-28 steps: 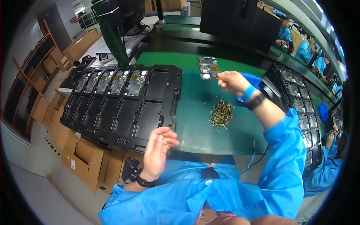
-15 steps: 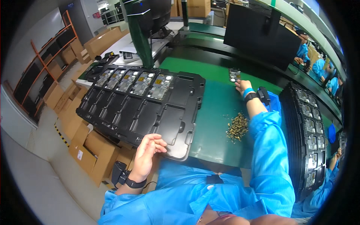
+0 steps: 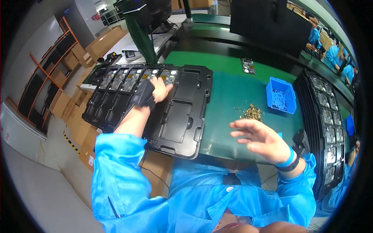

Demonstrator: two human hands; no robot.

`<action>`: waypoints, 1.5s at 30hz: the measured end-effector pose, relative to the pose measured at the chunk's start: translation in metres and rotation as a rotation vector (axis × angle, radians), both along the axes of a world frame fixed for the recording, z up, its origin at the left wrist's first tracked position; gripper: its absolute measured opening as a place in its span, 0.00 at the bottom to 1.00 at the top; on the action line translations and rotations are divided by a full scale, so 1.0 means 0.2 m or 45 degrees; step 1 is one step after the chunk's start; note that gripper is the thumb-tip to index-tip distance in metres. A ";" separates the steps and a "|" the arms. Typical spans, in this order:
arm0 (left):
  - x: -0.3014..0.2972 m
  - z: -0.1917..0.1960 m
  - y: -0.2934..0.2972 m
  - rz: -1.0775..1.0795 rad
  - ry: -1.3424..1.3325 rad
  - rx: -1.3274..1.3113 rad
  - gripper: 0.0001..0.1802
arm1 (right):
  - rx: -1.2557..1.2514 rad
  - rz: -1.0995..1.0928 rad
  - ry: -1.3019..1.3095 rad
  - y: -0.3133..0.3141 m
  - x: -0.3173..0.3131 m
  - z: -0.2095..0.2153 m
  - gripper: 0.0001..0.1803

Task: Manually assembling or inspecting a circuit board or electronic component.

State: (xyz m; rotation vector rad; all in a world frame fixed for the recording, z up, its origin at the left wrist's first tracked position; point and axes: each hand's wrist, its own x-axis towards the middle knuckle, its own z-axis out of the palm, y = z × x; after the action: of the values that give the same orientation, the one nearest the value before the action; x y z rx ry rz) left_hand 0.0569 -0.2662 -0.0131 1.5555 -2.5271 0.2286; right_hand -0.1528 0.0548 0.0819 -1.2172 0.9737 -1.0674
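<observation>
A black plastic tray (image 3: 197,128) lies tilted on the left of the bench, with a row of circuit boards in its far pockets. My left hand (image 3: 159,91) is over that row, thumb and fingers apart, at the near edge of the rightmost circuit board (image 3: 170,75); whether they touch it is not clear. My right hand (image 3: 262,141) hovers empty with spread fingers near the bench's front edge. Just beyond its fingertips is a pile of small brass-coloured screws (image 3: 252,112). A single circuit board (image 3: 248,66) lies alone at the back of the green mat.
A blue bin (image 3: 281,95) with small dark pieces stands right of the screws. Stacked black trays (image 3: 320,128) holding boards rise at the right edge. A dark monitor (image 3: 264,23) overhangs the back. Cardboard boxes (image 3: 157,173) sit below left; co-workers are at far right.
My right hand has left the lone board and come back toward me, uncovering the blue bin. My left hand has moved forward from the tray's near edge to its row of boards.
</observation>
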 end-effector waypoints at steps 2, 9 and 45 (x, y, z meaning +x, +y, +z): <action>-0.05 0.01 0.01 -0.065 0.048 -0.100 0.33 | -0.105 -0.044 -0.028 0.12 -0.03 -0.04 0.30; -0.11 0.02 -0.26 0.302 0.576 0.187 0.32 | -0.167 -0.497 -0.565 0.32 -0.06 -0.31 0.27; -0.33 -0.03 1.39 -0.915 0.808 0.671 0.55 | 0.014 -0.625 0.122 0.21 0.02 -0.58 0.14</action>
State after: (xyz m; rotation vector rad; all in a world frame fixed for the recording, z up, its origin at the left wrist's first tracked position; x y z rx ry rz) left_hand -0.0082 0.0119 -0.0194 0.5515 -2.4728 -0.9177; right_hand -0.1493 0.0958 -0.0347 -1.0507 1.3949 -1.3885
